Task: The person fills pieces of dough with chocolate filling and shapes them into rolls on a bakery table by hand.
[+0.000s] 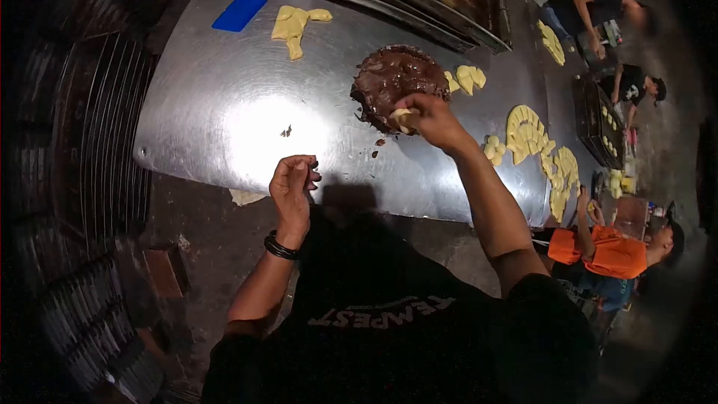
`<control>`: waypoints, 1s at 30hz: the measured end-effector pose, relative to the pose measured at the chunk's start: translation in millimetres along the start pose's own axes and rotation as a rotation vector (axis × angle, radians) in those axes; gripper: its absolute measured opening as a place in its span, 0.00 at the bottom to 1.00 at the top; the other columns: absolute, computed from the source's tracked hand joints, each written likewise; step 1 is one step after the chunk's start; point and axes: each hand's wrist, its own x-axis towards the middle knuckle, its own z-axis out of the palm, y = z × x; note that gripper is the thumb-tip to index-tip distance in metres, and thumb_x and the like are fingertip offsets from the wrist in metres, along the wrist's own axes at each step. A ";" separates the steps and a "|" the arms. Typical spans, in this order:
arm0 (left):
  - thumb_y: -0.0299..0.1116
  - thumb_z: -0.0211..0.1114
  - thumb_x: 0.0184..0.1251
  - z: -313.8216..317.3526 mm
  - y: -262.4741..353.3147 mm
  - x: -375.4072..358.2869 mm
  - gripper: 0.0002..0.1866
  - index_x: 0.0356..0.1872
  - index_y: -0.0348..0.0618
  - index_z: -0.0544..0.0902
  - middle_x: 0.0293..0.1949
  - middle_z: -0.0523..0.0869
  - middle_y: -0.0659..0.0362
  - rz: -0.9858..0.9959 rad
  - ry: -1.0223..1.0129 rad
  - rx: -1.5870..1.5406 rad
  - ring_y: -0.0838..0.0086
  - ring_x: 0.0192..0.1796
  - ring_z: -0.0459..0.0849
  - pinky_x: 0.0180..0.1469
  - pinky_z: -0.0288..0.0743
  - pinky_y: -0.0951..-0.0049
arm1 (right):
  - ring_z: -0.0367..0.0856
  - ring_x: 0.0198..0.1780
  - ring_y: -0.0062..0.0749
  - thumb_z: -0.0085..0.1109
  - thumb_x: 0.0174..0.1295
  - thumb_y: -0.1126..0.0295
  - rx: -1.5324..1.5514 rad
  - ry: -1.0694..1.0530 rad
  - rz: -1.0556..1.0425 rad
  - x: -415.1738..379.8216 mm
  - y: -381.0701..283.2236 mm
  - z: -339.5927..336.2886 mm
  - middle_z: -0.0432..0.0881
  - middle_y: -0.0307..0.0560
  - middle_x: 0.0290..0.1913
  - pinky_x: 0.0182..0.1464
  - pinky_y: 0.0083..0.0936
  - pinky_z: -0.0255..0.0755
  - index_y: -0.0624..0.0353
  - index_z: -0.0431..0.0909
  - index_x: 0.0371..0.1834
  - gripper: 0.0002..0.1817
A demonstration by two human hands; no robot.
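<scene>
My right hand (437,123) is closed on a small pale dough piece (404,120), pinched at the near edge of a round mass of chocolate filling (400,78). Its container is mostly hidden under the brown smears. My left hand (292,188) is raised near the table's front edge, holding nothing that I can see. Its fingers are loosely curled and a little apart, with dark smears on the tips. Dough pieces (470,78) lie just right of the chocolate, and a small dough cluster (494,150) sits beyond my right forearm.
The metal table (202,90) carries a blue scraper (240,11) and flat yellow dough (295,26) at the back left. Fanned dough strips (527,131) lie on the right. A large tray (479,7) borders the back. Racks (105,142) stand left; a person in orange (617,254) works at right.
</scene>
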 end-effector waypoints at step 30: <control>0.37 0.52 0.73 236.7 -106.7 -179.4 0.15 0.46 0.35 0.81 0.46 0.84 0.55 0.108 -0.479 0.411 0.79 0.36 0.80 0.37 0.74 0.79 | 0.82 0.40 0.29 0.53 0.63 0.75 0.180 0.068 -0.319 -258.4 163.5 -67.4 0.80 0.50 0.47 0.42 0.21 0.75 0.69 0.80 0.43 0.10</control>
